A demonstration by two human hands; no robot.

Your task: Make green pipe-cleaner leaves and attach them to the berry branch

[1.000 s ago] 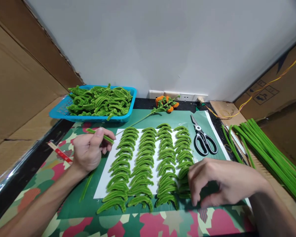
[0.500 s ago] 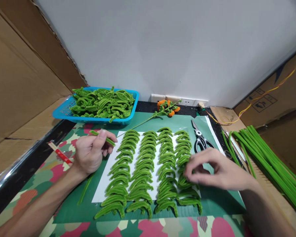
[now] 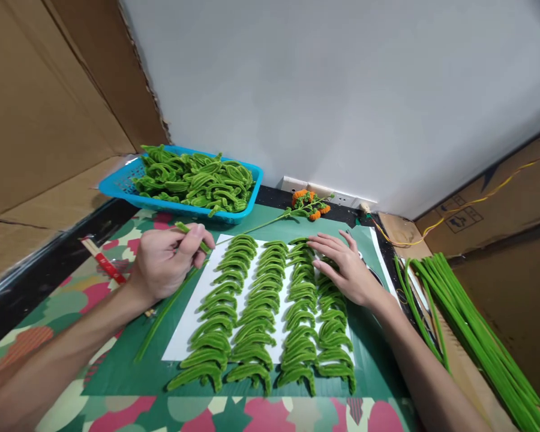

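Observation:
My left hand (image 3: 168,261) is closed around a green pipe cleaner (image 3: 182,227), whose ends stick out by the thumb. Below that hand a long green strip (image 3: 155,330) lies on the mat. Four-fingered and flat, my right hand (image 3: 344,267) rests with fingers stretched over the far ends of the two right-hand columns of leaf-like green pieces. These curved fuzzy pieces (image 3: 261,285) overlap in several columns on a white sheet (image 3: 184,330). Scissors (image 3: 372,271) are mostly hidden behind my right hand.
A blue basket (image 3: 193,211) heaped with curved green pieces stands at the back left. An orange flower stem (image 3: 302,197) lies near the wall sockets (image 3: 342,199). Wrapped chopsticks (image 3: 105,264) are at left. A bundle of green pipe cleaners (image 3: 472,330) lies at right, beside cardboard.
My right hand has moved away from me and left, from a curled pose beside the right column to spread fingers over the columns' far ends. My left hand keeps its pipe cleaner.

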